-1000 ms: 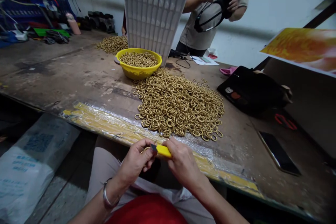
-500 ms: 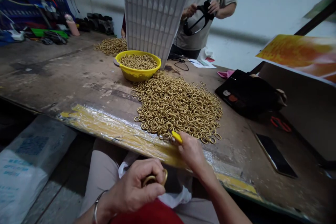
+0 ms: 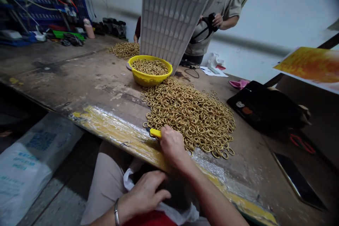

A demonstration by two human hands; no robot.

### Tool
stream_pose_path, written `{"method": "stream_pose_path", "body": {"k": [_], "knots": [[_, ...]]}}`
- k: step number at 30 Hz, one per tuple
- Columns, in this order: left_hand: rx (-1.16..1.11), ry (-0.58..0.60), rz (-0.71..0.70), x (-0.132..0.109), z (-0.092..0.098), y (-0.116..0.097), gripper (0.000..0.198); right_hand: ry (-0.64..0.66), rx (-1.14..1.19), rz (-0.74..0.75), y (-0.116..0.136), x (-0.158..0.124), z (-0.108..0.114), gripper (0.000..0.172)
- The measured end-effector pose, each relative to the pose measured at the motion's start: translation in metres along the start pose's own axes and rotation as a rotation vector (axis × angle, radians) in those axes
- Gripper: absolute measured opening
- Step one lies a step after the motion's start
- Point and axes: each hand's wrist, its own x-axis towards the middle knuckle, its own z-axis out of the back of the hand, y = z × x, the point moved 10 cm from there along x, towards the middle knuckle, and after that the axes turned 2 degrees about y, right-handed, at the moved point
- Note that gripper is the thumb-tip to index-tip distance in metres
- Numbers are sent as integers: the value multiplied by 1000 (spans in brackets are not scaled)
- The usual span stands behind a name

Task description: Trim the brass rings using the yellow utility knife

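Observation:
My right hand (image 3: 172, 145) is closed around a yellow-handled knife (image 3: 155, 133) with a dark tip, at the near left edge of a big heap of gold-coloured metal rings (image 3: 190, 113) on the table. Below the table edge, over my lap, my left hand (image 3: 147, 190) has its thumb and fingers apart, with no ring showing in it. Part of an opened white plastic bag (image 3: 182, 212) lies under and around that hand. Behind the heap, a yellow basin (image 3: 150, 79) is filled with similar rings.
A tall grey plastic crate (image 3: 169, 17) stands behind the basin, near another ring pile (image 3: 124, 50). A person (image 3: 225, 7) beyond the table holds a black strap-like item. On the right are a black bag (image 3: 267, 106) and a phone (image 3: 299, 180). Yellow tape (image 3: 111, 127) covers the near edge.
My left hand has opened over the bag; the rings it held no longer show. My right hand with the knife has shifted left along the heap's near edge. The view has turned slightly.

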Motion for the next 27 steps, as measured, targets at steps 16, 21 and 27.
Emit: {"method": "stream_pose_path", "body": {"k": [16, 21, 27], "knots": [[-1314, -131, -2, 24, 41, -20, 22, 207, 1648, -248, -15, -75, -18, 37], [-1241, -151, 31, 25, 38, -23, 25, 88, 1357, -99, -21, -87, 7, 31], [-763, -264, 26, 16, 61, -31, 29, 17, 499, -3, -36, -108, 26, 34]]}}
